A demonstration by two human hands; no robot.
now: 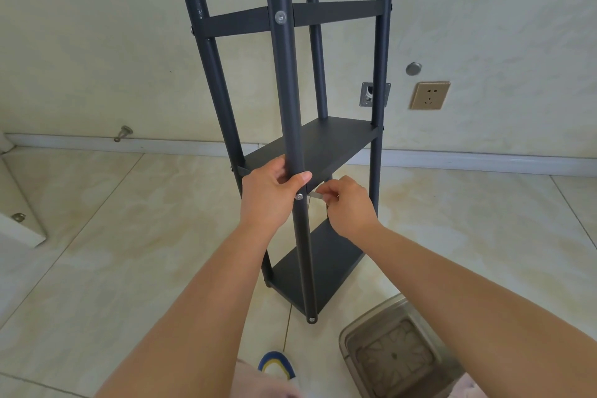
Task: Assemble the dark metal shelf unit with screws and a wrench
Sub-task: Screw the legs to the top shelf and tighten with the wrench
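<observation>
The dark metal shelf unit stands upright on the tiled floor, with four round posts and three flat shelves. My left hand grips the nearest post at the height of the middle shelf, thumb across the front. Just below the thumb sits a silver screw in that post. My right hand pinches a small silver wrench whose tip points at that screw from the right. Another screw shows higher on the same post, and one at its foot.
A clear plastic container sits on the floor at the lower right, close to the shelf's foot. A wall with a socket and a white baseboard stands behind. My shoe is at the bottom. A white board edge lies left.
</observation>
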